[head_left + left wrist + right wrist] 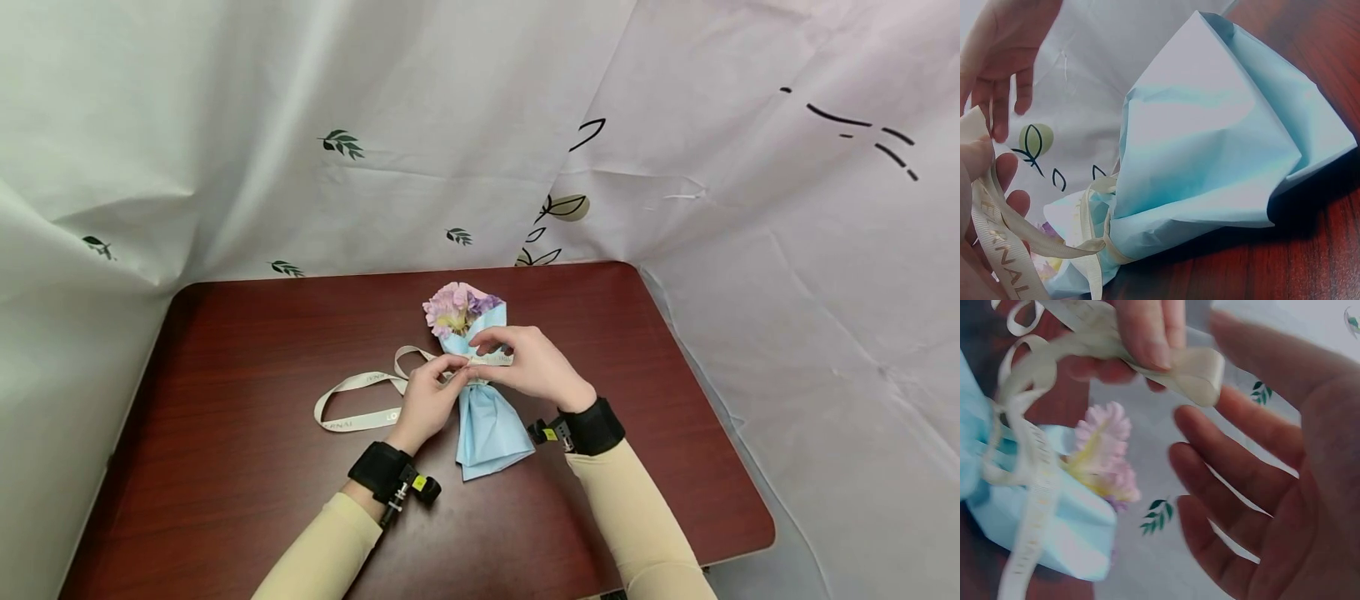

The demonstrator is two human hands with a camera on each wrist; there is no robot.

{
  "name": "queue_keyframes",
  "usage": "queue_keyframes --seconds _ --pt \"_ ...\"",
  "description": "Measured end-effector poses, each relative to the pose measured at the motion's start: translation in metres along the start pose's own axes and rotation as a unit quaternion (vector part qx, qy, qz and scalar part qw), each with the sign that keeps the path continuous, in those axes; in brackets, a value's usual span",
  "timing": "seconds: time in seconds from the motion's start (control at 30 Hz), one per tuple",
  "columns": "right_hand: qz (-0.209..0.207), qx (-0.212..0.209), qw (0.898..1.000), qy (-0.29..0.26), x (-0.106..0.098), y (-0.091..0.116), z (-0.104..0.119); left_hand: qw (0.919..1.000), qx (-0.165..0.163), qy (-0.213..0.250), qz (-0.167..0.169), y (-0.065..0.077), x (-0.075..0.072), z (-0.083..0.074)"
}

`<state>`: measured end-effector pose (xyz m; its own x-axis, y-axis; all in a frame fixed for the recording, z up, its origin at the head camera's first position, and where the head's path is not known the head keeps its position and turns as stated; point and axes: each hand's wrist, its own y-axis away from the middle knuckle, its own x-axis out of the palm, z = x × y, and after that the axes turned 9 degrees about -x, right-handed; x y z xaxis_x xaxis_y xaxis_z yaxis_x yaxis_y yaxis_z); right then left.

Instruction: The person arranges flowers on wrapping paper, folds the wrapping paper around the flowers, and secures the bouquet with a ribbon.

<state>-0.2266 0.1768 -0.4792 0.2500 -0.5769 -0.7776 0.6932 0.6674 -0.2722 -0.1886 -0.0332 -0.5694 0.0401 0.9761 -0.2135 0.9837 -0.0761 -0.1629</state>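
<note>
A small bouquet with pink and purple flowers (454, 308) lies on the table, wrapped in light blue paper (491, 429). Cream printed ribbon (1035, 506) circles the wrap at its narrow waist. Above that waist, my left hand (429, 402) pinches a folded loop of the ribbon (1000, 244) between thumb and fingers. The loop's rounded end (1204, 378) sticks out past the left fingertips. My right hand (534, 364) is beside this end, its fingers spread and thumb apart, with nothing gripped. One ribbon tail hangs down over the paper.
A long loop of ribbon (352, 421) trails across the dark red wooden table (247, 467) to the left of the bouquet. White curtain (420, 100) with leaf prints stands behind the table and along its sides. Each wrist wears a black strap (381, 468) with a small camera.
</note>
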Motion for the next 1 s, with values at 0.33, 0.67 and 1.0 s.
queue_keyframes --seconds 0.33,0.67,1.0 --pt "-0.036 0.006 0.999 0.012 0.011 0.008 0.001 1.0 0.006 0.0 -0.002 0.001 0.001 0.001" --pt "-0.039 0.004 0.999 0.027 0.011 0.009 0.003 0.9954 0.031 -0.075 0.052 -0.007 -0.027 0.008" --pt "-0.034 0.007 0.999 0.032 0.013 0.012 0.003 0.9194 0.071 -0.38 0.073 -0.022 -0.075 0.037"
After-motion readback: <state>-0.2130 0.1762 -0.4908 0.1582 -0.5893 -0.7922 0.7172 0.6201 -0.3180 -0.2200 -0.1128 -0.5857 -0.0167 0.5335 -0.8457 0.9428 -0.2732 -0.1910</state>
